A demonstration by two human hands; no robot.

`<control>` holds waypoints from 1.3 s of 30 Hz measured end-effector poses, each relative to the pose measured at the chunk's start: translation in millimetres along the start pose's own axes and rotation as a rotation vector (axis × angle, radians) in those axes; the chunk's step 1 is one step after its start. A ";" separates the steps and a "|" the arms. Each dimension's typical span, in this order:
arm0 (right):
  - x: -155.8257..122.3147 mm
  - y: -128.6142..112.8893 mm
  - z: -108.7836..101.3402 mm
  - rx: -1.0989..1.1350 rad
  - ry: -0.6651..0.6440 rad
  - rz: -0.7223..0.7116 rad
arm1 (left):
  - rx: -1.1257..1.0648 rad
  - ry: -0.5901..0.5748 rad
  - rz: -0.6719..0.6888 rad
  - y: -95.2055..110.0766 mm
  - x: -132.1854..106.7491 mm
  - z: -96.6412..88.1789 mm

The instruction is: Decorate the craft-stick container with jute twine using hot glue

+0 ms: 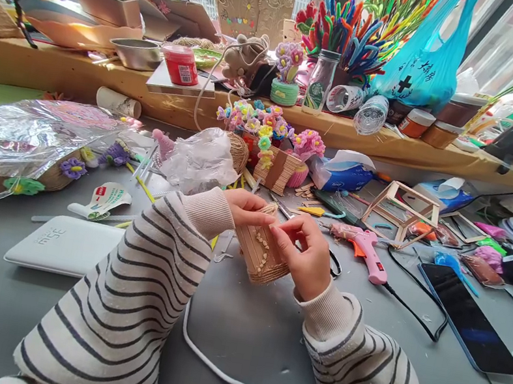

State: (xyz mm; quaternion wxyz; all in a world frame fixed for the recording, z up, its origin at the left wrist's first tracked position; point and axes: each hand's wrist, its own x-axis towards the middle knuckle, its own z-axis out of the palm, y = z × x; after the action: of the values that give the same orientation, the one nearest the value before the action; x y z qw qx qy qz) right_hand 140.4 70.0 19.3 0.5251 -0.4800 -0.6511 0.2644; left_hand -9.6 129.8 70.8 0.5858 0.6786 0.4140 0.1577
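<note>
Both my hands meet over a small box made of wooden sticks (260,259), held just above the grey table (234,320). My left hand (248,208) grips the box's top left edge with curled fingers. My right hand (306,254) wraps round its right side, the fingertips pinched at the top rim. A line of small pale beads runs down the box's front face. Both sleeves are cream with dark stripes.
A pink glue gun (366,251) and its black cord lie just right of my hands, a dark phone (467,318) beyond. A white power bank (63,244) lies left. A white cable (215,370) crosses below. Crafted flowers (267,129), a wooden frame (402,211) and a cluttered shelf (59,71) stand behind.
</note>
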 end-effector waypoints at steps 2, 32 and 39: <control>-0.2 0.1 0.2 0.002 0.007 -0.005 | 0.031 0.007 0.023 -1.2 2.2 1.1; 22.1 -18.7 -51.7 0.100 -0.341 -0.074 | 0.118 0.002 0.284 -3.5 -16.1 -25.2; 20.5 -25.3 -58.0 0.031 -0.261 -0.118 | 0.042 0.015 0.296 3.6 -26.7 -25.4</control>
State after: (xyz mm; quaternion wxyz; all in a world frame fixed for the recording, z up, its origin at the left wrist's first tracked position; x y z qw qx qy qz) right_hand 186.3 69.1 67.4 0.4581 -0.3943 -0.7368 0.3030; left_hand -42.2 126.8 88.1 0.5388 0.7431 0.3172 0.2386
